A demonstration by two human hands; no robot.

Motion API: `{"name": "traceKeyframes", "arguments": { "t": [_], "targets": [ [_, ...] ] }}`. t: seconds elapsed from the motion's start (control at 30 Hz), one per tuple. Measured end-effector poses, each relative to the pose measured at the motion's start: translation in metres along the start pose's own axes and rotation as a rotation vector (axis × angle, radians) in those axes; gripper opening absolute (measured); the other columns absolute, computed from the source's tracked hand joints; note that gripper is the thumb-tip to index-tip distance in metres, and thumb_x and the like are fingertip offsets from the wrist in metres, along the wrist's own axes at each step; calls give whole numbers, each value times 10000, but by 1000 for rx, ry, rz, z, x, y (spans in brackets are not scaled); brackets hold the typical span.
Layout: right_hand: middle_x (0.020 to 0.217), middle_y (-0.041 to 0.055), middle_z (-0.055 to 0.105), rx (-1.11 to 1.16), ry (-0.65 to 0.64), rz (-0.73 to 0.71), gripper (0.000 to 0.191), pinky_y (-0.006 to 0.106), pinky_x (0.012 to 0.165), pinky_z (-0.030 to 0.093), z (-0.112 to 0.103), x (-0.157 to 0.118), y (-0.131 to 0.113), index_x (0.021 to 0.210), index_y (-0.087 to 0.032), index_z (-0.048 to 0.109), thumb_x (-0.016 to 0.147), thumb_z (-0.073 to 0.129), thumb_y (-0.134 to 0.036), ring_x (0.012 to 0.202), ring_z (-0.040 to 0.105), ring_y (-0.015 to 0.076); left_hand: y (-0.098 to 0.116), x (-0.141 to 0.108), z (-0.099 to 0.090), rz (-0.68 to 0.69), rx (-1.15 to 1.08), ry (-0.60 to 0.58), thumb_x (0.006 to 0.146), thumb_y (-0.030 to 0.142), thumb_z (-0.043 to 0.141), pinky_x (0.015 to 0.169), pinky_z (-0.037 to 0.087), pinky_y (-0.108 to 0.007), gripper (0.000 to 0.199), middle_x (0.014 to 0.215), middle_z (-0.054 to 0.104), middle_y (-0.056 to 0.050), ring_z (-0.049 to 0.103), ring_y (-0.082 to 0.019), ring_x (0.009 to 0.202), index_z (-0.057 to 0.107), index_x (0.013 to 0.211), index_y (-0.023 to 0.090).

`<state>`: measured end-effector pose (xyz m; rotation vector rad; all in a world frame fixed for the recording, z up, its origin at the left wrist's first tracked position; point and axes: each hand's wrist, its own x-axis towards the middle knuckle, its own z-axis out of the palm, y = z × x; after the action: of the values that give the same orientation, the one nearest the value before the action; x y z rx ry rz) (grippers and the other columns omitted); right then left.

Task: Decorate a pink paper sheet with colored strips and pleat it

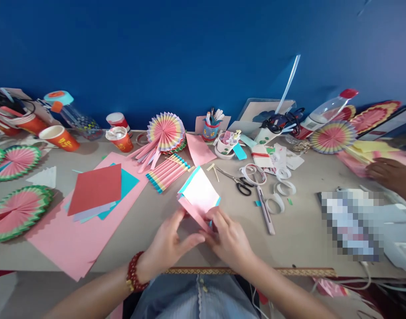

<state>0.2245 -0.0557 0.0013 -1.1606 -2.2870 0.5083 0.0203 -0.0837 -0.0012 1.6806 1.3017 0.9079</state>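
Note:
A partly folded sheet of layered paper (200, 191), white on the upper face with pink and blue edges, lies before me near the table's front. My right hand (227, 239) pinches its lower right corner, fingers bent over the pink fold. At the lower left edge, my left hand (171, 243) touches the pink fold with its fingertips, the thumb stretched out toward the right hand. Just beyond the sheet sits a pleated pink, yellow and blue paper strip (168, 173). Scissors (237, 181) and a utility knife (265, 210) rest to the right.
Pink, red and blue paper sheets (96, 188) lie to the left, with finished paper fans (21, 212) beyond. Cups (59, 137), a pen holder (211, 129) and a bottle (327, 113) line the wall. Tape rolls (254, 174) lie right of centre. Another person's hand (385, 170) rests on papers.

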Motion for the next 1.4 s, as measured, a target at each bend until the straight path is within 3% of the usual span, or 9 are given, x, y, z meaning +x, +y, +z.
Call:
{"name": "traceKeyframes", "arguments": {
  "t": [0.07,0.13,0.3,0.37,0.47,0.83,0.97,1.17,1.4],
  "targets": [
    [951,66,628,19,-25,-53,224,276,575,501,1,1,-8,1082,-195,525,917,614,-318,732,632,182,12,8,1,94,80,83,972,305,549,913,549,-353,286,1155,684,-66,657,-211,1048,564,1250,241],
    [959,79,638,24,32,-127,351,291,604,532,-4,2,-12,1155,-191,527,899,651,-397,785,648,202,21,14,-5,257,172,119,991,182,476,920,526,-316,281,1165,682,-58,641,-179,1057,576,1247,240],
    [1002,112,653,-76,525,-303,421,343,731,568,-36,4,-10,1234,-196,541,859,724,-251,890,655,227,32,22,-28,647,594,194,934,87,529,879,476,-374,340,1092,696,-87,608,-217,1000,585,1260,166],
    [1041,123,666,-176,534,-358,450,359,770,562,-46,6,-10,1255,-199,556,842,732,-190,925,657,234,36,23,-31,702,737,232,921,82,555,834,464,-374,329,1020,704,-79,605,-218,942,606,1236,160],
    [978,78,708,-241,390,-418,302,327,739,544,-49,7,-6,1140,-211,627,862,668,-98,845,661,194,37,25,-30,725,846,221,917,88,576,835,450,-369,298,989,703,-62,603,-206,909,629,1198,171],
    [843,39,706,-376,153,-346,150,264,705,492,-25,-25,49,876,-188,683,954,564,-143,756,619,147,-19,9,-31,614,979,-25,959,103,485,822,471,-363,206,1002,662,-80,585,-221,917,644,1076,160],
    [843,48,702,-318,-10,-271,168,299,726,515,-25,-27,55,906,-193,675,981,525,-185,787,625,174,-23,8,-27,500,889,-145,981,131,441,818,477,-374,203,947,658,-77,581,-217,881,640,990,168],
    [973,86,702,-67,-69,-140,138,369,799,533,-28,-20,56,987,-209,649,984,512,-226,892,639,213,-27,13,-28,315,618,-94,1014,260,459,802,463,-334,192,930,661,-42,589,-177,858,620,936,190],
    [952,68,715,28,-132,-83,145,347,798,509,-28,-7,58,966,-211,672,978,529,-236,882,642,208,-20,21,-34,156,526,-124,993,283,511,814,458,-300,181,955,664,-28,618,-170,881,661,926,206]
  ]
}}
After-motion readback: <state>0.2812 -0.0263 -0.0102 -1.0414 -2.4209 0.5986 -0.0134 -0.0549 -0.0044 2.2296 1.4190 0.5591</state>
